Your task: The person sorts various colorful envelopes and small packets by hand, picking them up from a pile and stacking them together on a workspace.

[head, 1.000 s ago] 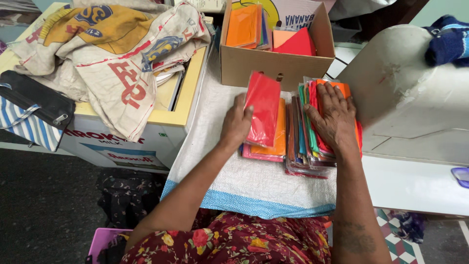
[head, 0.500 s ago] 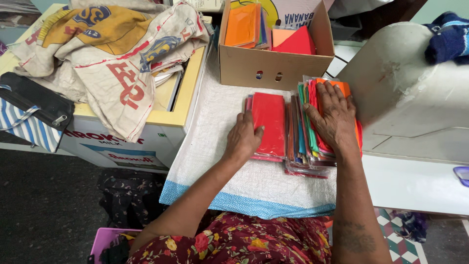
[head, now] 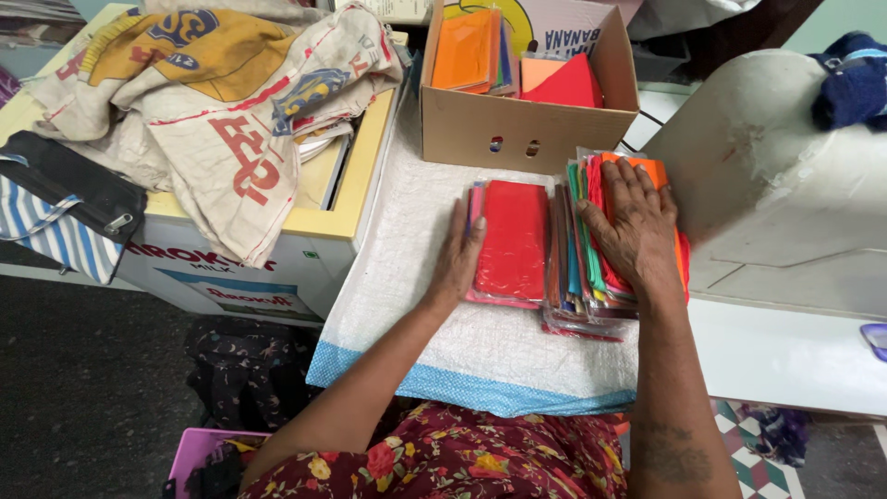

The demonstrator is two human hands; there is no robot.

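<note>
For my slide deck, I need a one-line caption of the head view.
Left hand steadies red packet stack; right hand presses multicoloured packets.

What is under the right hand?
The right hand lies flat on a leaning row of coloured packets in clear wrap. Their edges show; the faces beneath the palm are covered.

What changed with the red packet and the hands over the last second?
The left hand laid the red packet flat on the small pile, let go, and slid to the pile's left edge. The right hand stayed pressed on the leaning multicoloured stack; the cardboard box did not move.
</note>
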